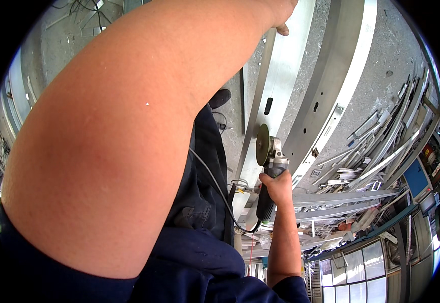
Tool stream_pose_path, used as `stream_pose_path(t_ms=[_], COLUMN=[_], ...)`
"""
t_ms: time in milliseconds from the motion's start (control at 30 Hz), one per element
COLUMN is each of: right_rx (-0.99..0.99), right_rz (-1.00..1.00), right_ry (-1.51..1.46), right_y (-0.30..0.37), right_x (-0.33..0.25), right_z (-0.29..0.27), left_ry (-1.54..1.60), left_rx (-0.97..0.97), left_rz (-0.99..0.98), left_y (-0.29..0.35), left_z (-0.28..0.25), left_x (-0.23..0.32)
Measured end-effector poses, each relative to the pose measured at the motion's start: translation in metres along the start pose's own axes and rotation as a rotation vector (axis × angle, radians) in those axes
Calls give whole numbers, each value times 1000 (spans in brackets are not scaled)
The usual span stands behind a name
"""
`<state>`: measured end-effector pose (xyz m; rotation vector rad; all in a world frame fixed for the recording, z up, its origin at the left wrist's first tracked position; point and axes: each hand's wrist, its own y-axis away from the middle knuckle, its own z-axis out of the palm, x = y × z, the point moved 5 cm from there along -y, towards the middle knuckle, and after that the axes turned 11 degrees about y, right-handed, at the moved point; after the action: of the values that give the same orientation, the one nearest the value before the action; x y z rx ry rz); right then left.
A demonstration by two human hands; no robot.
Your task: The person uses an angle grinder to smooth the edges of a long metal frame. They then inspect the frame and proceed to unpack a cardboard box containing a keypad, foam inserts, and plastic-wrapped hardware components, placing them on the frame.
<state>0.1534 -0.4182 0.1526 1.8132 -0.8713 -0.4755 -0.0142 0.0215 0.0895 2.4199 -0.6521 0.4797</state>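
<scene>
In my right hand (279,188) is an angle grinder (266,203), my fingers wrapped around its dark body. Its upright disc (263,144) is over a long silvery metal profile (274,81), just below a dark slot; I cannot tell whether it touches the metal. My left arm reaches across the view to the far end of this profile. There my left hand (281,12) is mostly cut off by the upper edge, with one fingertip against the metal. A grey cord (212,177) runs from the grinder's rear end past my dark trousers.
A second wide metal profile (331,76) with holes lies parallel on the right. Beyond it, piles of metal strips and offcuts (381,146) cover the grey floor (381,65). Metal beams (338,197) cross behind my right hand. My dark shoe (220,98) is beside the worked profile.
</scene>
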Motion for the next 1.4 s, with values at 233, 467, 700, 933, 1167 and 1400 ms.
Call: stream_pose_path(t_ms=[233,467,700,933,1167,1400], right_rx=[46,50,123,84,44,50], right_rz=[-59,14,-54,-38,-11,-1], right_ry=[-192,-61,-34,-34,-16,22], right_y=[19,20,10,12,11,10], right_x=[3,4,7,2,1,-2], right_z=[-12,-22,-13,-16,-15,-19], left_ry=[10,24,-9,-3,6,6], left_rx=[63,18,13,7,6,-1], left_rz=[27,-4,-9,-7,-12,-11], left_y=[-1,-5,-6,-5,-3,-3], left_z=[6,4,4,4,3,2], left_x=[-1,-2,-2,-2,-2,0])
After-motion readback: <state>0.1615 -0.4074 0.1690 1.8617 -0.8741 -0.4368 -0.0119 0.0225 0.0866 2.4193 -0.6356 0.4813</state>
